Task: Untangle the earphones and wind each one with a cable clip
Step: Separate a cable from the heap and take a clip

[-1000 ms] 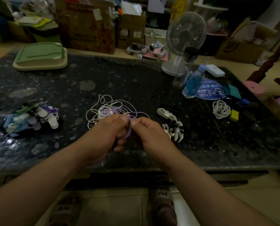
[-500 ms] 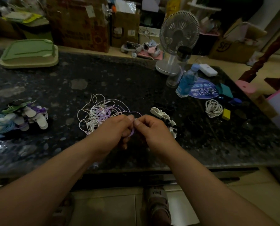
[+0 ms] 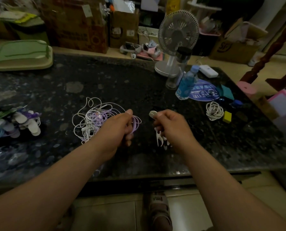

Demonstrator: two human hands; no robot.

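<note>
Dark table [image 3: 122, 77], tangled earphones [image 3: 90, 119], fan [image 3: 176, 42]

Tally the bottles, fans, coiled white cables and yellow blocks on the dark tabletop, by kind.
Bottles: 2, the blue water bottle and the clear black-capped bottle
Fan: 1
Coiled white cable: 1
Yellow block: 1
Total: 5

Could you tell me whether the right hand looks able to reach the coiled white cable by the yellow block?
Probably yes: only bare tabletop lies between the right hand and the coiled white cable, though its fingers are busy pinching a white clip.
</note>
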